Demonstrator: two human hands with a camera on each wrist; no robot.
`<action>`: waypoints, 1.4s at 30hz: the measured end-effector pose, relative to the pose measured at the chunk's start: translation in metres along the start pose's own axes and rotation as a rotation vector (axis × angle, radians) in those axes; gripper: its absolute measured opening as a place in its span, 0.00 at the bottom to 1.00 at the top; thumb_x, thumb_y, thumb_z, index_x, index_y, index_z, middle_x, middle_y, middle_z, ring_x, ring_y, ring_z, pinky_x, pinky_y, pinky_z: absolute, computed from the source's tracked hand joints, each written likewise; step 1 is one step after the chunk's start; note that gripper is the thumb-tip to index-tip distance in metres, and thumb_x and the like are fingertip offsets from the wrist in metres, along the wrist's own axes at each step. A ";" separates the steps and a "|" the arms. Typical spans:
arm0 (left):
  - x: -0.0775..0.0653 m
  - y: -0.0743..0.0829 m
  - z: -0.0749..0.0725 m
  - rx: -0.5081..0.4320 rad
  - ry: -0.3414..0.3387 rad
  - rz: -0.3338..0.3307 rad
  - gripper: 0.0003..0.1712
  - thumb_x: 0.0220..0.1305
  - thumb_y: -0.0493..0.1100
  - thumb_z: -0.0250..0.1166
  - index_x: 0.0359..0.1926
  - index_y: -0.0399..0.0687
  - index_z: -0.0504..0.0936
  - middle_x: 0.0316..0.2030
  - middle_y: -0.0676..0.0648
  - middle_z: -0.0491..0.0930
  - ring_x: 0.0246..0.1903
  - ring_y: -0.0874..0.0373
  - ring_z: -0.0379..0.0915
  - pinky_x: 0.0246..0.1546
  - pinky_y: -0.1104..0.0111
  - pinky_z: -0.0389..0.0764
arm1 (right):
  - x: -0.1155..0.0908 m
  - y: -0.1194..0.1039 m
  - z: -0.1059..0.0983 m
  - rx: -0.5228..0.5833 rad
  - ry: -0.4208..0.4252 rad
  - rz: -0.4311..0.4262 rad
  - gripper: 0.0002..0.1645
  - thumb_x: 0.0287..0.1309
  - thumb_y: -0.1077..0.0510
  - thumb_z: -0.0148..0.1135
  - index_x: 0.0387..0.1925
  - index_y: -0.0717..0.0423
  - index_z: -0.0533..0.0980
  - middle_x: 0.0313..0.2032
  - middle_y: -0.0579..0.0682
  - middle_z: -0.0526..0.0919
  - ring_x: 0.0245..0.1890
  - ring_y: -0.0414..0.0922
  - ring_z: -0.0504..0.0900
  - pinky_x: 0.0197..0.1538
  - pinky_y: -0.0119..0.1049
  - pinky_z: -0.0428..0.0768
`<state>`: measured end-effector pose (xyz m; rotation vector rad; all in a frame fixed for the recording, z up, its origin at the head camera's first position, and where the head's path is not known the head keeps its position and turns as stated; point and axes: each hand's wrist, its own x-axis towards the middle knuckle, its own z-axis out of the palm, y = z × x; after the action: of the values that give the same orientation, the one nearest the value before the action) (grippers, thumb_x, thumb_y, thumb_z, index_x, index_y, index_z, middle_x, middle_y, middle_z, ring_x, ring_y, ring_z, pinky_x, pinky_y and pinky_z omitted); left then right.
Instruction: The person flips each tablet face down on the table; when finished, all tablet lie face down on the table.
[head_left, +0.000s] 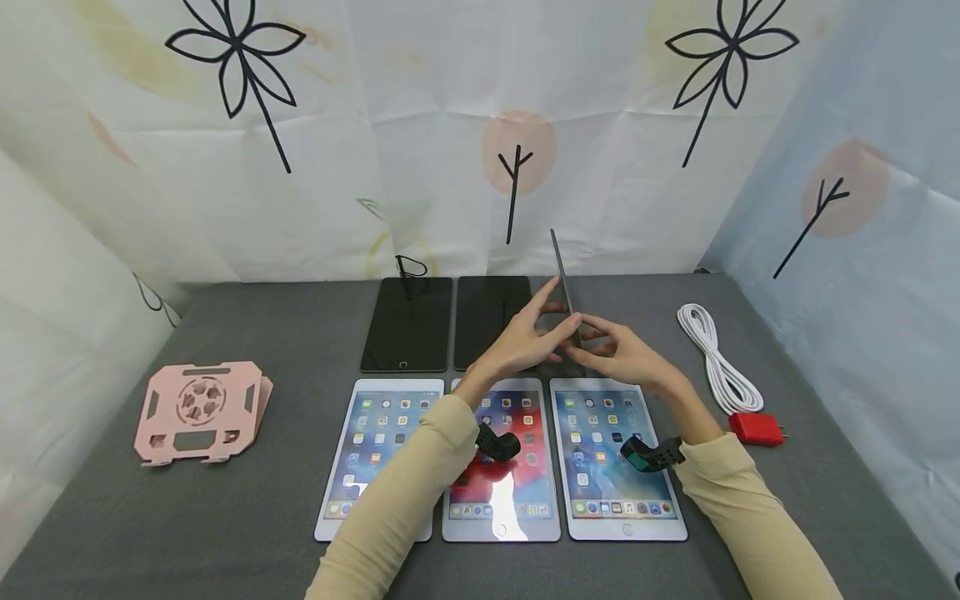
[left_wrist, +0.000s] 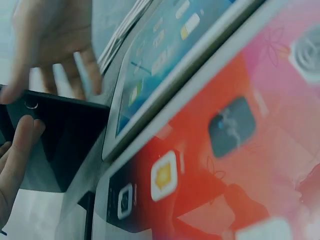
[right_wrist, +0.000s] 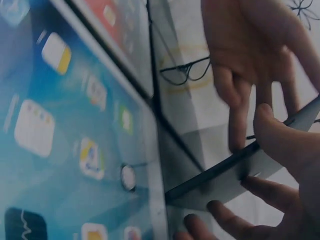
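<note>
Standing near-upright over the back of the table (head_left: 300,333), the tablet (head_left: 559,258) is likely light, stiff, slick, its screen (left_wrist: 70,140) fragile; best held by the rim (right_wrist: 215,173). Right hand (head_left: 624,357) pinches its near end; left hand (head_left: 517,340) touches the screen, fingers straight.

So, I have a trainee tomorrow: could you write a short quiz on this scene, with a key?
1. How many white iPads lie on the gray tabletop?
2. True or false: the pink stand and red power adapter lie on opposite sides of the white iPads.
3. Which does the right hand pinch: (a) the red power adapter, (b) a black iPad, (c) the pink stand?
Key: 1. Three. 2. True. 3. b.
</note>
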<state>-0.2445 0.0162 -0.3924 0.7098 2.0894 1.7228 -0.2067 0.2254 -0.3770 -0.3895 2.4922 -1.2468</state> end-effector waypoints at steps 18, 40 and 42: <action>-0.012 -0.013 -0.009 0.042 0.015 0.080 0.60 0.68 0.40 0.68 0.83 0.61 0.33 0.73 0.39 0.64 0.55 0.44 0.84 0.48 0.62 0.87 | 0.007 0.016 0.007 -0.065 -0.065 0.011 0.46 0.74 0.47 0.57 0.80 0.65 0.49 0.68 0.75 0.66 0.63 0.67 0.78 0.56 0.53 0.83; -0.014 -0.027 -0.013 0.265 0.014 0.013 0.66 0.60 0.45 0.76 0.81 0.38 0.37 0.54 0.40 0.85 0.33 0.56 0.88 0.37 0.69 0.86 | 0.001 0.024 -0.002 -0.168 0.011 0.204 0.55 0.70 0.43 0.61 0.76 0.78 0.47 0.65 0.76 0.67 0.60 0.61 0.75 0.58 0.51 0.79; -0.013 -0.027 -0.010 0.285 0.028 0.007 0.65 0.60 0.45 0.77 0.81 0.36 0.38 0.47 0.41 0.87 0.29 0.59 0.86 0.34 0.72 0.84 | -0.001 0.025 -0.003 -0.159 0.016 0.202 0.56 0.70 0.43 0.62 0.76 0.78 0.47 0.64 0.75 0.67 0.57 0.58 0.75 0.55 0.48 0.79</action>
<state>-0.2443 -0.0033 -0.4175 0.7761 2.3825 1.4596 -0.2099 0.2430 -0.3955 -0.1599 2.5782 -0.9823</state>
